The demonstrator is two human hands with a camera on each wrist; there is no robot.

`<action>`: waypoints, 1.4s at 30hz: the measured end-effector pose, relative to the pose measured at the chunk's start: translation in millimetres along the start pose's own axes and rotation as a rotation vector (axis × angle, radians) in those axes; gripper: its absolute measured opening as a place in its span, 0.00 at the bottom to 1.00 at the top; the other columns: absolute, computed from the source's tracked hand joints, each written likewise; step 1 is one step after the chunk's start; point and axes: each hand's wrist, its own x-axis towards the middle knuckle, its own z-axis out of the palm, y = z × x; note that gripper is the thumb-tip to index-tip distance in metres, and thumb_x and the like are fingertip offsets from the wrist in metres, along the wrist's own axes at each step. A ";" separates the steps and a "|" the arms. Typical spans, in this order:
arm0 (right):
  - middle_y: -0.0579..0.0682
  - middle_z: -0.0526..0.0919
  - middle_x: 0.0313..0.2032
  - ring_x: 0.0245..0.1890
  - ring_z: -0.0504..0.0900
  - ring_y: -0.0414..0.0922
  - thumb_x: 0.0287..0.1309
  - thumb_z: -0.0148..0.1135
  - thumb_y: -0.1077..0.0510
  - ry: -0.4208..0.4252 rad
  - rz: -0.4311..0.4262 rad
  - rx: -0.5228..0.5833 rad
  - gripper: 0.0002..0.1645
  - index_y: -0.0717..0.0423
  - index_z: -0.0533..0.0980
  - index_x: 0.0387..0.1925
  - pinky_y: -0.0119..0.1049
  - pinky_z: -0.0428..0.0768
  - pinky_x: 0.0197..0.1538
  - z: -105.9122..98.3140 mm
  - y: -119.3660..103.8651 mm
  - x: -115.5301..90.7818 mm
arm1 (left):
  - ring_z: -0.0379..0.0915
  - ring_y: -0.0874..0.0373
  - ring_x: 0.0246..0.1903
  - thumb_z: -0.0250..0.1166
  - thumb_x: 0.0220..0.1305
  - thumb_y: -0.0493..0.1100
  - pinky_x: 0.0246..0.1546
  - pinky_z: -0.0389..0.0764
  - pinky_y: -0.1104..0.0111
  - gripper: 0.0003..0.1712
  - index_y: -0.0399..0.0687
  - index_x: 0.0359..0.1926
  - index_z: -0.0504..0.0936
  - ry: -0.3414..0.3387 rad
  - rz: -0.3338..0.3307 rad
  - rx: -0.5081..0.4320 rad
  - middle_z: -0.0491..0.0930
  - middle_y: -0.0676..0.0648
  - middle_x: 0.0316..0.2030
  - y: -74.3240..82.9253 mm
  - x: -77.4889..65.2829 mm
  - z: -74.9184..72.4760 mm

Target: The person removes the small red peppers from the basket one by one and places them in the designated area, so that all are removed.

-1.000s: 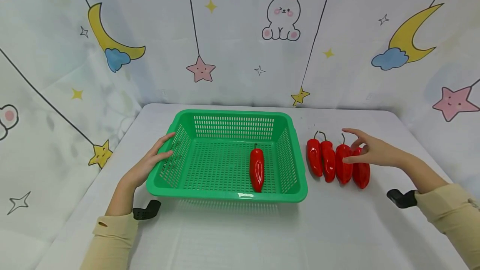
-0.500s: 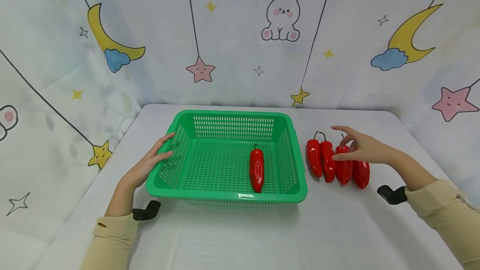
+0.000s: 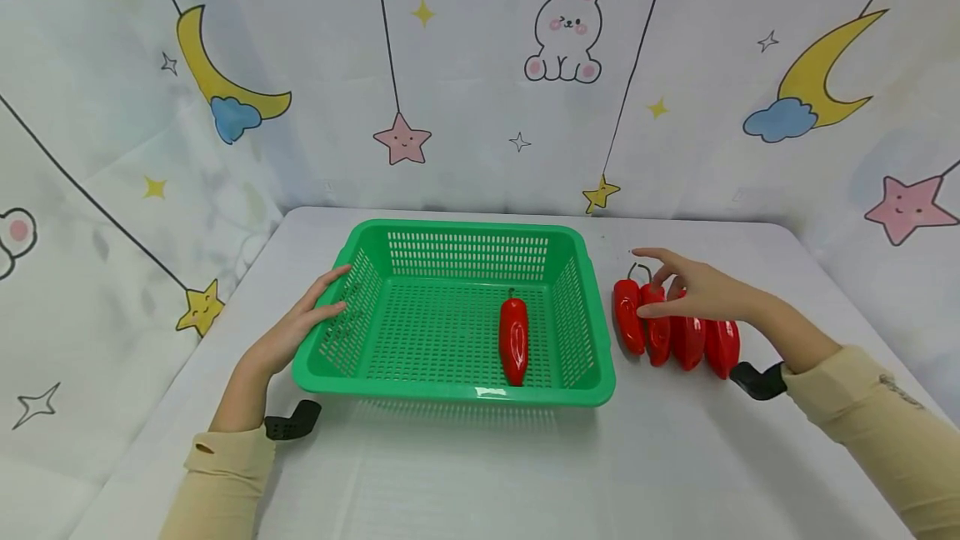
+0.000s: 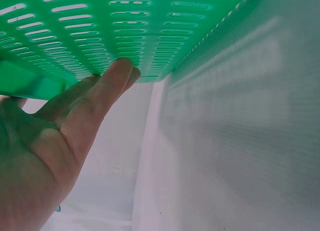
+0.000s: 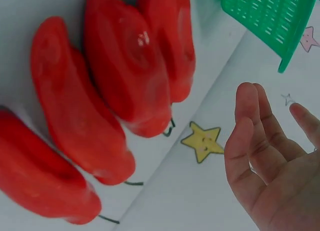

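My left hand holds the left rim of a green slotted plastic basket, thumb and a finger over it. In the left wrist view, other fingers touch the outside of the basket wall. One shiny red chili pepper lies inside the basket, right of its middle. Several more peppers stand side by side right of the basket, the leftmost pepper nearest to it. Above this row is my right hand, holding nothing, thumb and index apart. It partly hides the peppers, but the right wrist view shows their stems and bodies.
A white table carries everything. Behind it hangs a pale backdrop printed with moons, stars and a rabbit. Black wrist cameras sit at the left cuff and the right cuff.
My right hand has moved left along the row, from above the rightmost peppers to above the left ones. The left hand, the basket and the peppers have stayed in place.
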 end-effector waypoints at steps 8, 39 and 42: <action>0.58 0.73 0.47 0.39 0.76 0.49 0.44 0.69 0.42 -0.011 -0.010 -0.005 0.52 0.47 0.53 0.67 0.40 0.79 0.34 5.6 -11.7 13.3 | 0.23 0.43 0.67 0.47 0.70 0.48 0.56 0.43 0.38 0.35 0.59 0.72 0.42 0.001 0.002 0.008 0.28 0.48 0.70 -0.6 0.0 -0.5; 0.52 0.75 0.42 0.35 0.75 0.46 0.44 0.69 0.42 -0.009 -0.129 -0.021 0.52 0.50 0.54 0.67 0.36 0.76 0.32 16.2 -54.1 44.9 | 0.23 0.46 0.67 0.47 0.69 0.51 0.57 0.40 0.37 0.34 0.63 0.71 0.43 0.008 -0.007 0.026 0.29 0.50 0.70 -2.2 2.2 -2.4; 0.52 0.75 0.42 0.34 0.75 0.46 0.44 0.69 0.42 -0.015 -0.139 -0.013 0.52 0.50 0.54 0.67 0.35 0.76 0.31 18.1 -58.4 46.7 | 0.22 0.46 0.67 0.48 0.69 0.51 0.57 0.40 0.37 0.34 0.63 0.71 0.44 0.008 -0.007 0.025 0.30 0.50 0.70 -2.8 1.6 -2.1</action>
